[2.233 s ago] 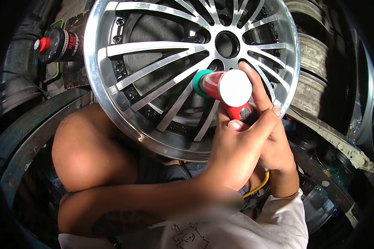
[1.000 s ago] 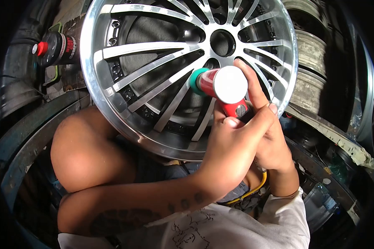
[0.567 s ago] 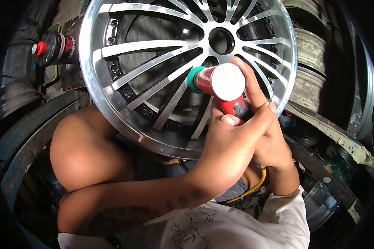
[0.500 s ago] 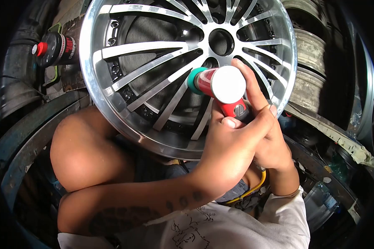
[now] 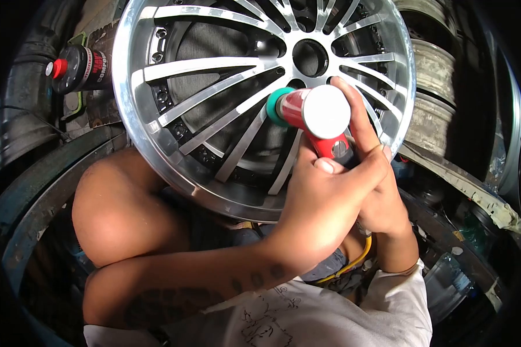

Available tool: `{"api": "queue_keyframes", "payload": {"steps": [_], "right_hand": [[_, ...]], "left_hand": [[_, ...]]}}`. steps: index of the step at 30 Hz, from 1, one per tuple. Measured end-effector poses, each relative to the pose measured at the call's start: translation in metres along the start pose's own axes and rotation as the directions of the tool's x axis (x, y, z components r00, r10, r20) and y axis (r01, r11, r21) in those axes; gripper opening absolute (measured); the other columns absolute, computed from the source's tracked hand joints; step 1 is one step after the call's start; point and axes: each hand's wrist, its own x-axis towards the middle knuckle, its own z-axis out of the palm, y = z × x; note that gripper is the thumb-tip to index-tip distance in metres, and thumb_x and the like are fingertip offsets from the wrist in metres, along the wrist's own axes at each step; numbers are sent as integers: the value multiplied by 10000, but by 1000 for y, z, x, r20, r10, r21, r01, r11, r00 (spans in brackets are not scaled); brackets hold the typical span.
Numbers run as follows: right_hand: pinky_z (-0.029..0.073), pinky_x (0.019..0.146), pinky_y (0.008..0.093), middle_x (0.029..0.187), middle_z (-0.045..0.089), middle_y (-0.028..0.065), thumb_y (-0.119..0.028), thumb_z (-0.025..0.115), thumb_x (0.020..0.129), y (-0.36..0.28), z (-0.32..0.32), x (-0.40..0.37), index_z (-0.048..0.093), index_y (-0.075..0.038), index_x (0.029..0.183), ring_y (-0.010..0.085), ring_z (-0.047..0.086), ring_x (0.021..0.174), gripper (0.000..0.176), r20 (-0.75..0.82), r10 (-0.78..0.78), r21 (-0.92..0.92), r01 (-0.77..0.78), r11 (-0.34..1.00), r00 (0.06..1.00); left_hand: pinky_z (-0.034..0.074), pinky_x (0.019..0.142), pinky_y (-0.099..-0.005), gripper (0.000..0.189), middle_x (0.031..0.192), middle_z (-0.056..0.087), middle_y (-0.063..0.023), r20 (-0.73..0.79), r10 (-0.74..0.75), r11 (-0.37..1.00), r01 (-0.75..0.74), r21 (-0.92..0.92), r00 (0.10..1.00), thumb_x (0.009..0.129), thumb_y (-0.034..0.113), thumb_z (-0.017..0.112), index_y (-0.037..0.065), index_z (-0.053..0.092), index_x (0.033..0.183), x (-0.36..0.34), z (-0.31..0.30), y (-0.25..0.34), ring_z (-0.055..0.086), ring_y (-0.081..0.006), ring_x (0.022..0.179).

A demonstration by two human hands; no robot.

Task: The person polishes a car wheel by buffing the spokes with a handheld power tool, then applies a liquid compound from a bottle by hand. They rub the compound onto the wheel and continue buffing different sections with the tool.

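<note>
A small red air polisher with a round white top is gripped by both of my hands. My left hand is wrapped round its grip from the left. My right hand closes on it from the right, the index finger stretched up along the tool's head. The polisher's green pad is right at a spoke of the large alloy wheel, just below the centre hole. The wheel has polished silver spokes and a bright lip, with dark gaps between.
A dark bottle of polishing compound with a red cap lies at the left. Stacked wheel rims stand at the right. A yellow hose runs below my hands. Lower right is a clear plastic bottle.
Both hands have carried the polisher slightly right and up across the wheel, its pad moving along the spoke area near the hub. My grip looks the same.
</note>
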Motion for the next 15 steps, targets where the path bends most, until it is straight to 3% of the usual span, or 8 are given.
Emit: {"api": "queue_keyframes", "payload": {"steps": [5,10,13,15], "right_hand": [[296,1208,324,1600,440,172,-71,671,972,-7,2,0,220,11,1661,199,423,1453,827,-35,84,-8,-85,996,996],[331,1189,329,1583,468,160,-59,667,973,2,3,2,254,-22,1659,199,459,1425,802,-57,-19,198,30,980,998],[299,1206,324,1602,441,165,-71,674,966,2,0,-1,231,2,1659,202,427,1450,826,-23,42,95,-39,995,999],[346,1180,330,1579,479,163,-65,662,983,8,-2,-2,275,-39,1657,209,481,1415,777,8,40,56,-41,998,999]], "left_hand": [[430,1122,-355,780,1499,488,-153,18,-45,998,45,34,999,948,123,734,-30,284,1567,1,-4,0,515,-173,1365],[427,1125,-357,776,1506,474,-156,20,-19,997,18,74,1000,949,110,718,-27,277,1572,0,-1,2,506,-189,1373],[424,1127,-360,777,1498,471,-154,9,93,990,-93,104,996,950,112,715,-22,274,1576,1,1,-1,501,-189,1373],[422,1128,-364,778,1487,476,-154,-16,107,988,-104,116,994,950,116,717,-19,276,1576,1,0,-6,504,-190,1367]]}}
